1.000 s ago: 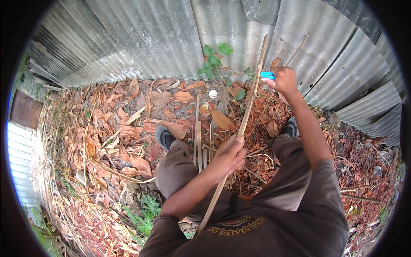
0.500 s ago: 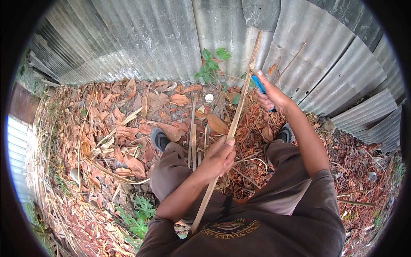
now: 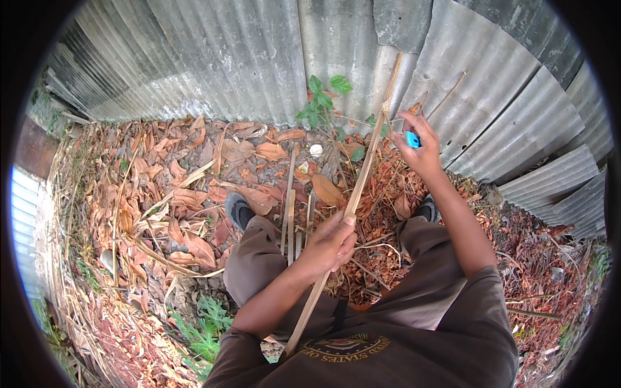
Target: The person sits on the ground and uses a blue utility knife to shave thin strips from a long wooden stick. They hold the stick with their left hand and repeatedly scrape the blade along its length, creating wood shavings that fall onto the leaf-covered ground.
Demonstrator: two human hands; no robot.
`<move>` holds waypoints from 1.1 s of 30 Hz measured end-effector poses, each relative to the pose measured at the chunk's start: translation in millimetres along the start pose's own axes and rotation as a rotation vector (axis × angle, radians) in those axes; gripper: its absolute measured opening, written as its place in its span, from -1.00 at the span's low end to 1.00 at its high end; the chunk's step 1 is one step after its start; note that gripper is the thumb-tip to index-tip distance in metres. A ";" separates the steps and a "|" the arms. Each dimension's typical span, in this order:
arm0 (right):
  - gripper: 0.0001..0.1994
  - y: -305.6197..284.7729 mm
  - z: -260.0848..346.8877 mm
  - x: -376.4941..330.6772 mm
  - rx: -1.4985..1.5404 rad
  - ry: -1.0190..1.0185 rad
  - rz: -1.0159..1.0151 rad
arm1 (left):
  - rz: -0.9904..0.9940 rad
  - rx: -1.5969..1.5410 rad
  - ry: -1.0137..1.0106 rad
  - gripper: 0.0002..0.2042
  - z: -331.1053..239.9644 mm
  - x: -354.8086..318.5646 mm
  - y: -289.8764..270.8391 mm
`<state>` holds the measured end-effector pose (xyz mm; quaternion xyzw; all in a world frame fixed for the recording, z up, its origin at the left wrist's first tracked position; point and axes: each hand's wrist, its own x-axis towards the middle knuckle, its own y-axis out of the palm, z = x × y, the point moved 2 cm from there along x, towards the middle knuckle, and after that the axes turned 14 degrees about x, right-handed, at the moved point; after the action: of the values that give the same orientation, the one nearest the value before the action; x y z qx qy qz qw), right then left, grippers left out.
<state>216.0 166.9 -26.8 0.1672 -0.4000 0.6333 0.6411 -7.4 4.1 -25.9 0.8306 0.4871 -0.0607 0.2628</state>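
Observation:
A long split bamboo strip point(image 3: 366, 169) slants from beside my belly up toward the metal fence, its far end near the corrugated sheets. My left hand point(image 3: 328, 242) is wrapped round its lower middle. To the right of its far half, my right hand point(image 3: 420, 143) is curled round a blue-handled knife point(image 3: 412, 140), seen nearly end-on; its blade does not show. That hand's fingertips are close beside a rough, pale joint point(image 3: 386, 105) on the strip, where a thin sliver sticks out. Whether the fingers touch the sliver, I cannot tell.
Corrugated metal sheets point(image 3: 213, 61) stand across the far side and the right. Several cut strips point(image 3: 290, 216) rest between my legs, near my left shoe point(image 3: 239, 211). Dry brown leaves point(image 3: 194, 194) cover the ground. A green plant point(image 3: 318, 103) grows against the fence.
My right hand has moved slightly right, off the strip, and turned, so the knife's blue handle now points differently and looks shorter. My left hand keeps its grip on the bamboo strip.

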 end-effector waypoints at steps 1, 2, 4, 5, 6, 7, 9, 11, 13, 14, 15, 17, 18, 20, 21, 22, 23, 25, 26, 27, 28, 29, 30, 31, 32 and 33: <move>-0.72 4.0 -1.7 4.5 0.017 -0.103 0.013 | 0.008 0.005 0.001 -0.79 -0.1 0.3 0.8; -0.74 7.5 -3.0 7.4 0.035 -0.206 0.023 | 0.015 0.013 0.001 -0.78 -0.8 0.4 0.9; -0.83 11.0 -11.2 7.6 0.124 -0.130 -0.033 | 0.016 0.045 0.008 -0.78 0.7 3.0 2.0; -0.87 13.0 -12.2 9.6 0.171 -0.094 -0.059 | 0.013 0.060 0.013 -0.78 1.6 3.9 2.6; -0.89 9.7 -16.7 11.7 0.345 0.115 -0.179 | 0.025 0.090 0.021 -0.78 2.5 3.6 5.5; -0.86 4.3 -20.7 13.2 0.518 0.326 -0.297 | 0.037 0.120 0.029 -0.77 4.2 2.3 9.6; -0.71 -5.1 -19.9 21.1 0.759 0.613 -0.437 | 0.058 0.167 0.027 -0.75 9.5 0.1 15.7; -0.74 -6.6 -15.7 23.5 0.956 0.764 -0.466 | 0.042 0.189 0.008 -0.72 10.2 1.4 10.8; -0.77 -8.8 -12.8 24.0 1.065 0.885 -0.443 | 0.035 0.187 -0.018 -0.69 10.0 2.4 9.8; -0.77 -11.2 -14.6 23.7 1.107 0.908 -0.421 | 0.028 0.211 0.004 -0.69 9.8 2.4 10.0; -0.76 -14.0 -17.4 24.2 1.149 0.930 -0.398 | 0.021 0.236 0.025 -0.70 9.7 2.5 10.1; -0.78 -14.5 -12.0 26.9 1.181 0.971 -0.364 | -0.007 0.300 0.051 -0.75 9.5 3.1 9.3; -0.79 -14.6 -13.7 23.8 1.231 1.010 -0.340 | -0.027 0.339 0.055 -0.78 9.2 3.7 8.1; -0.81 -14.3 -14.0 19.1 1.334 1.087 -0.288 | -0.059 0.393 0.084 -0.80 9.1 6.3 4.8; -0.84 -12.2 -10.2 18.9 1.293 1.102 -0.357 | -0.070 0.409 0.108 -0.79 10.7 9.3 1.8; -0.82 -13.8 -9.3 20.2 1.282 1.116 -0.290 | -0.081 0.424 0.133 -0.79 11.6 10.6 0.0; -0.80 -17.0 -9.3 22.5 1.271 1.124 -0.224 | -0.076 0.415 0.116 -0.77 10.3 9.7 -0.4; -0.79 -25.9 -7.3 23.0 1.232 1.115 -0.125 | -0.066 0.397 0.082 -0.73 6.5 6.7 -0.6; -0.79 -30.7 -5.5 20.9 1.206 1.100 -0.088 | -0.050 0.378 0.077 -0.73 4.6 5.8 -1.3; -0.79 -32.7 -4.2 19.7 1.180 1.085 -0.051 | -0.034 0.358 0.072 -0.73 2.5 5.2 -2.3; -0.79 -31.5 -3.4 19.9 1.198 1.071 -0.039 | -0.018 0.338 0.067 -0.73 0.4 5.2 -2.8; -0.78 -31.0 -1.9 19.0 1.209 1.059 -0.032 | -0.022 0.344 0.068 -0.72 -0.8 6.0 -2.6; -0.78 -29.9 -0.1 18.5 1.221 1.047 -0.025 | -0.026 0.351 0.068 -0.72 -2.1 7.0 -2.4; -0.78 -29.3 2.1 18.5 1.180 1.065 -0.033 | -0.030 0.357 0.069 -0.71 -2.6 7.9 -2.1; -0.79 -29.9 1.8 18.4 1.178 1.059 -0.020 | -0.029 0.364 0.074 -0.71 -2.8 8.9 -1.7; -0.79 -30.8 0.7 18.0 1.176 1.053 -0.007 | -0.028 0.372 0.080 -0.71 -2.5 10.2 -1.1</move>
<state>242.7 174.2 -4.3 0.1582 0.3572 0.7348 0.5546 -3.4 13.7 -27.8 0.8598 0.4891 -0.1201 0.0844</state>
